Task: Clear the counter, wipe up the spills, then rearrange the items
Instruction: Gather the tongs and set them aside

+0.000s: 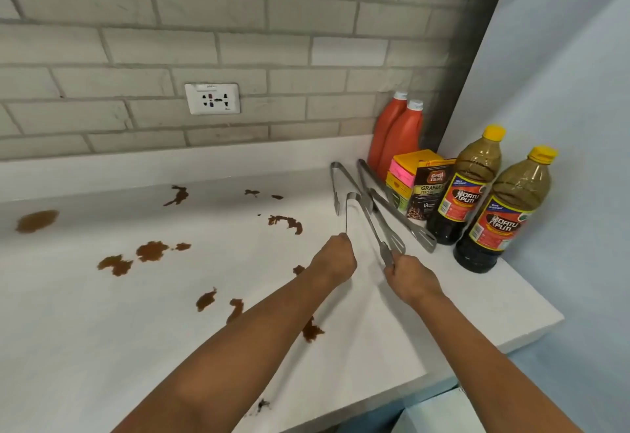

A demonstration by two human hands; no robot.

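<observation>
Setting: domestic kitchen, corner of a worktop.

Evidence:
- White solid-surface counter with a raised back lip, meeting a pale blue side wall.
- Grey-white brick-pattern backsplash carrying a white multi-socket wall outlet.
- Two orange-red plastic sauce bottles with white caps stood in the corner.
- Two clear yellow-capped plastic bottles of dark liquid, labelled "Datu Puti".
- Dark pouch of coffee granules beside a yellow carton.
- Stainless steel kitchen tongs, several pairs, lying near the bottles.
- Brown sauce-like spills scattered over the worktop.
</observation>
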